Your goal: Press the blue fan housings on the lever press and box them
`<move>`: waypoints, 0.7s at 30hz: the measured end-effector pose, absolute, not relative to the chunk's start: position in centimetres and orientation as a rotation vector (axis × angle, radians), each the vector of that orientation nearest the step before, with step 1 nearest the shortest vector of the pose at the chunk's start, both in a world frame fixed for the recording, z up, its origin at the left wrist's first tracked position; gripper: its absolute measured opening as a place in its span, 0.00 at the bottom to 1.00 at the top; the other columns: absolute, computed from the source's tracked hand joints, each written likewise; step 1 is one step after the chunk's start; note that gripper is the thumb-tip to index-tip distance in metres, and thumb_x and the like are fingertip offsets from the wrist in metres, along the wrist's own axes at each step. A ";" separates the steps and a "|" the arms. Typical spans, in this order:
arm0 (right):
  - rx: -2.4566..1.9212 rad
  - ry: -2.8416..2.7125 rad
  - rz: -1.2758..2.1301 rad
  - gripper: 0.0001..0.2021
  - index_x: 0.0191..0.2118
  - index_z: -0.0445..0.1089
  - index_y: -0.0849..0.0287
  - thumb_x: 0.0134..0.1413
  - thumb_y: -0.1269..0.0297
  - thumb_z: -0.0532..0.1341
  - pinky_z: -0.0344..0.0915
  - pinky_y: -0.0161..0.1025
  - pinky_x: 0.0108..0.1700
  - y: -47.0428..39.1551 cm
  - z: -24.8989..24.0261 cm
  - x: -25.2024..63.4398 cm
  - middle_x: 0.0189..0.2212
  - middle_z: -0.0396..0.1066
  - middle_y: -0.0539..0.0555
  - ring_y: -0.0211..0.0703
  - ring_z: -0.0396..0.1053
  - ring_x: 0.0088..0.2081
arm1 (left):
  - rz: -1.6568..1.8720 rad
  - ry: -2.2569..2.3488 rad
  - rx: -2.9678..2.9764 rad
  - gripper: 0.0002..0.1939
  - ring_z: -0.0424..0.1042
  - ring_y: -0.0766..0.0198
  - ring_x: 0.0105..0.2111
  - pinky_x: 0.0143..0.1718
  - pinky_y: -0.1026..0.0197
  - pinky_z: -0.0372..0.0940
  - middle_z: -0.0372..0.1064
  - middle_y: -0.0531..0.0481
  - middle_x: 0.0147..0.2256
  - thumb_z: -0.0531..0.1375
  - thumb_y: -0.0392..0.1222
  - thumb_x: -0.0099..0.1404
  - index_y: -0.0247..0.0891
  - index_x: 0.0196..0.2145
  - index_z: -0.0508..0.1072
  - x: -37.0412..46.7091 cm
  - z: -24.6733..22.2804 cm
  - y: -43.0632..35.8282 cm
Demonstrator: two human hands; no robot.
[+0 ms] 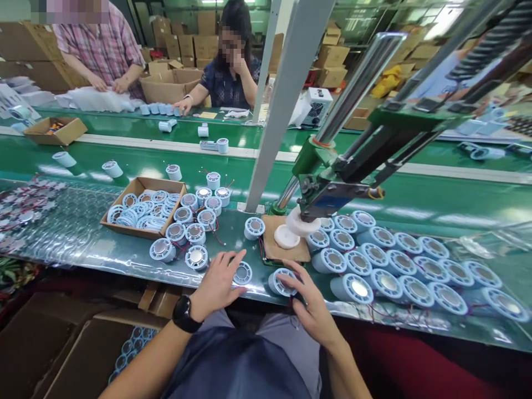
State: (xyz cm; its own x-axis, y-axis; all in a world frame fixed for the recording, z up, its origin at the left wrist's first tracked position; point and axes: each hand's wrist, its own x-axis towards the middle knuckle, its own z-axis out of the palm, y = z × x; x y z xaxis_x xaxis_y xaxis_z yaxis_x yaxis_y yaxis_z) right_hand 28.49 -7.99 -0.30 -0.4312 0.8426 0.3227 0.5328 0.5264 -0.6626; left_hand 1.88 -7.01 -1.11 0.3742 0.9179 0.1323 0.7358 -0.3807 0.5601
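Observation:
My left hand lies palm down over the bench's front edge, fingers stretched out. Beside its fingertips is a light blue ring-shaped cover. My right hand has its fingers spread at the right side of a round light blue housing; fingertips reach over its rim, and the thumb is near its red wires. I cannot tell how firmly it touches. Just behind, a white round press head hangs above a white round seat on a brown board. Another housing stands left of the board.
Several finished-looking housings fill the bench at right; more stand at left near a carton of blue rings. A grey post and press column rise ahead. Two people sit across the green conveyor.

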 end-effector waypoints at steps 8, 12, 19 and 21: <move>-1.327 -1.710 0.349 0.22 0.57 0.63 0.59 0.57 0.64 0.62 0.70 0.46 0.54 -9.1 -3.7 24.3 0.51 0.70 0.60 0.48 0.70 0.52 | 0.807 1.384 2.125 0.35 0.64 0.50 0.54 0.56 0.45 0.62 0.68 0.44 0.55 0.64 0.36 0.61 0.43 0.63 0.58 2.2 -1.3 -6.8; -1.264 -1.674 0.333 0.23 0.58 0.62 0.60 0.57 0.64 0.62 0.73 0.45 0.51 -8.6 -4.5 20.7 0.50 0.71 0.60 0.47 0.72 0.50 | 1.020 1.396 2.011 0.44 0.69 0.54 0.51 0.55 0.50 0.65 0.69 0.46 0.52 0.66 0.36 0.59 0.44 0.66 0.49 4.0 -0.2 -7.5; -1.240 -1.617 0.155 0.29 0.63 0.57 0.61 0.58 0.61 0.63 0.74 0.44 0.47 -8.1 -4.9 18.1 0.49 0.71 0.62 0.48 0.73 0.48 | 1.036 1.515 2.085 0.45 0.68 0.52 0.50 0.53 0.48 0.67 0.67 0.43 0.49 0.67 0.32 0.55 0.42 0.66 0.51 6.1 0.6 -8.0; -1.239 -1.612 0.152 0.30 0.64 0.56 0.60 0.59 0.60 0.62 0.74 0.44 0.47 -8.1 -5.0 18.1 0.49 0.70 0.62 0.47 0.73 0.48 | 1.068 1.540 2.049 0.45 0.68 0.52 0.50 0.53 0.50 0.67 0.67 0.44 0.49 0.67 0.32 0.55 0.42 0.65 0.51 6.2 0.4 -8.1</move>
State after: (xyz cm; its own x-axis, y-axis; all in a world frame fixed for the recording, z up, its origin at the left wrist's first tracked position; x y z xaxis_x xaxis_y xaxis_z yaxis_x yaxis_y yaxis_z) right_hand 18.13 -8.09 -4.99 0.0848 0.7637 0.6399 0.6303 0.4563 -0.6281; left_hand 6.16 -8.07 0.38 0.1190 0.9288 0.3508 0.6545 -0.3391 0.6758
